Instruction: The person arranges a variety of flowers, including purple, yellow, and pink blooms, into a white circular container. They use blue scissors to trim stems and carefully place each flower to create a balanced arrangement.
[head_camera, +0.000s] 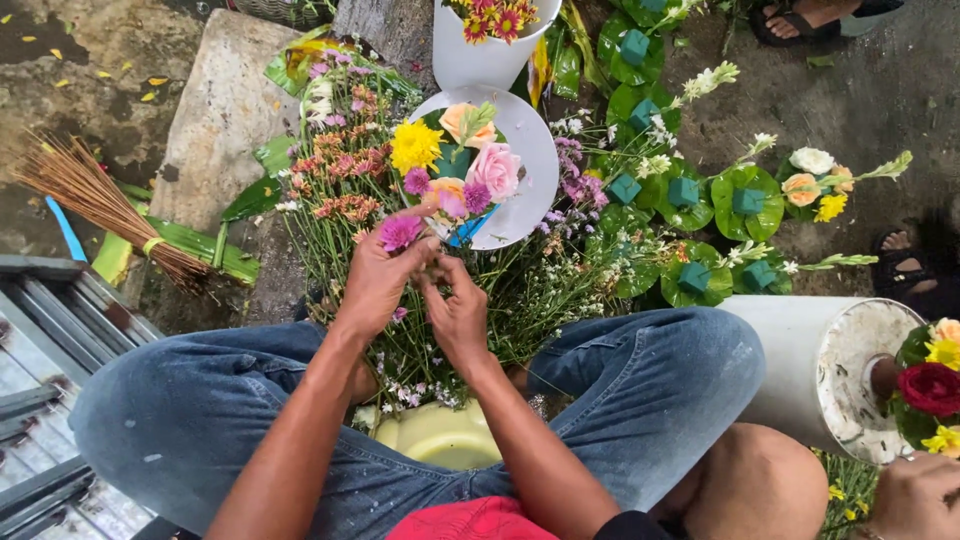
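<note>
Two hands are held close together over the loose cut stems (400, 330) at centre. A purple daisy-type bloom (400, 232) is pinched in the left hand (375, 280), fingers narrow round its stem. The right hand (455, 310) is curled just beside it; whether anything is gripped there can't be told. The white-plate arrangement (470, 165) w/ pink rose lies just beyond. Risk, as judged: stem could be snapped or petals crushed if squeezed too hard, or neighbouring blooms knocked
</note>
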